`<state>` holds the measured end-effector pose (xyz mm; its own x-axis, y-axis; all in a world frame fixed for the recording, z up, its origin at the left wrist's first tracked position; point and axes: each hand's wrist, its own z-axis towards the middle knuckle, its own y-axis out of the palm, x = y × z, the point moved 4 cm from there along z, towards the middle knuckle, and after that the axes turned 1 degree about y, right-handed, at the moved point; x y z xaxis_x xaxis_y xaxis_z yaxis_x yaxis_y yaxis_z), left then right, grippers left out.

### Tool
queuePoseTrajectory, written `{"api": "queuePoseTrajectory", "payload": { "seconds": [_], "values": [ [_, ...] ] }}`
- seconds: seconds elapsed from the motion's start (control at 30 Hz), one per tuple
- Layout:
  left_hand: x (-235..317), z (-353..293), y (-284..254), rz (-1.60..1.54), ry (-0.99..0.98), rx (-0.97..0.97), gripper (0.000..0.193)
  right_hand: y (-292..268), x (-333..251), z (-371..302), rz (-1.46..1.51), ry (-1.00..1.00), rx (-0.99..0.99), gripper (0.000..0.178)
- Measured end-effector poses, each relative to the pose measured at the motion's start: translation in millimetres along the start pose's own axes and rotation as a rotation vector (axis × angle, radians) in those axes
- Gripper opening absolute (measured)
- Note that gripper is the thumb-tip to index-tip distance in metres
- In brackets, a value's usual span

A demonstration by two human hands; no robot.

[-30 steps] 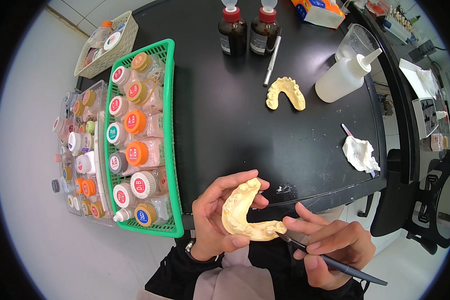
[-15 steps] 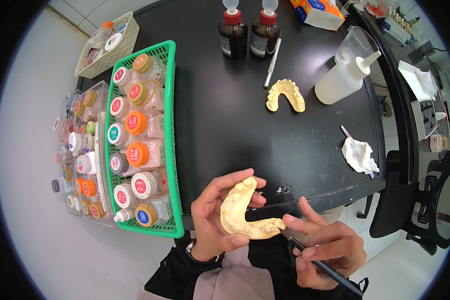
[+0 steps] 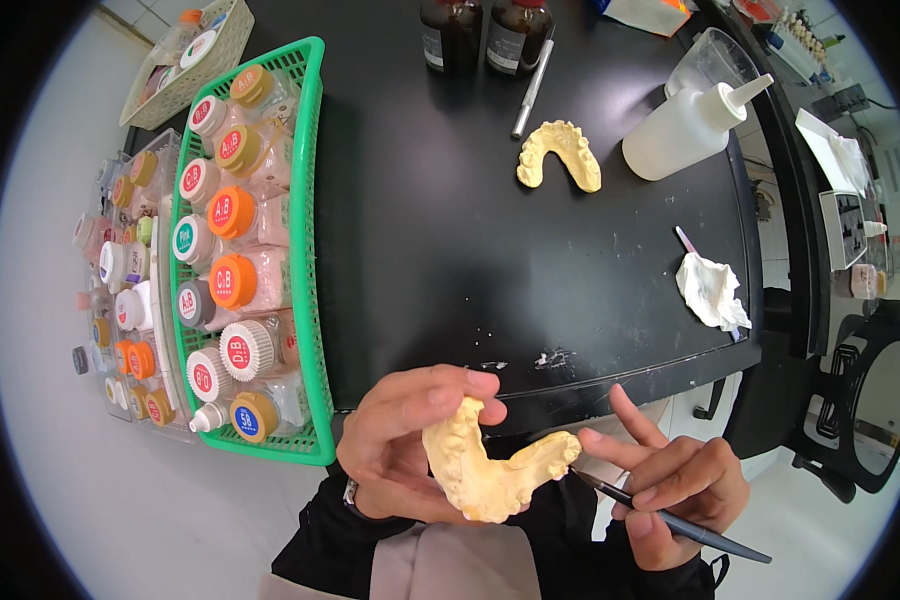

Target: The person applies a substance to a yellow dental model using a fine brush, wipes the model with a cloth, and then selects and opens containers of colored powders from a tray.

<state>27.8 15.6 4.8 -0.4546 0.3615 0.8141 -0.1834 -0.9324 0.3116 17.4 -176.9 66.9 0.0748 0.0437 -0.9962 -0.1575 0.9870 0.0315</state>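
My left hand (image 3: 390, 440) is closed around a cream-yellow horseshoe-shaped dental cast (image 3: 470, 470), thumb below and fingers over its far end. The cast is tilted, so its row of teeth faces up and toward me. In my right hand (image 3: 685, 490) is a slim dark-grey pen-shaped tool (image 3: 715, 537) with a thin pointed end. That tip rests at or very near the cast's right end; whether it touches, I cannot tell. My right index finger stretches toward the same end. A second dental cast (image 3: 560, 152) lies on the black table (image 3: 420, 260).
Left stands a green basket (image 3: 315, 250) of capped powder bottles, beside a clear bin (image 3: 170, 290) and cream basket (image 3: 195, 75). Farther back are brown bottles (image 3: 453, 35), a metal-handled knife (image 3: 533, 90) and a white squeeze bottle (image 3: 675, 135). Crumpled tissue (image 3: 710, 290) lies right.
The cast has turned in my left hand, its toothed side now tipped more toward me. The tool's tip stays by the right end. The view has shifted, so the table things sit higher.
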Motion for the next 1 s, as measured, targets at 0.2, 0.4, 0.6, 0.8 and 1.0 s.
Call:
{"api": "queuePoseTrajectory", "payload": {
  "seconds": [0.2, 0.4, 0.6, 0.8, 1.0],
  "values": [
    [3.3, 4.5, 2.7, 0.07, 0.036, -0.02, 0.08, -3.0, -1.9, 1.8, -0.039, 0.017, -0.022, 0.016],
    [2.2, 5.3, 2.6, 0.056, 0.032, -0.018, 0.079, -0.7, -1.7, 2.6, -0.071, -0.013, -0.025, 0.012],
    [1.5, 5.1, 2.4, 0.086, 0.06, -0.009, 0.08, -2.9, -1.0, 2.8, -0.067, 0.0, -0.054, 0.013],
    [3.6, 5.0, 2.5, 0.167, 0.089, -0.022, 0.083, -9.7, 5.2, -1.1, 0.043, -0.042, 0.225, 0.021],
    [3.5, 9.7, -2.9, 0.293, -0.024, 0.025, 0.089, -53.1, 13.6, 13.1, -0.248, -0.009, 0.504, 0.02]
  ]
}}
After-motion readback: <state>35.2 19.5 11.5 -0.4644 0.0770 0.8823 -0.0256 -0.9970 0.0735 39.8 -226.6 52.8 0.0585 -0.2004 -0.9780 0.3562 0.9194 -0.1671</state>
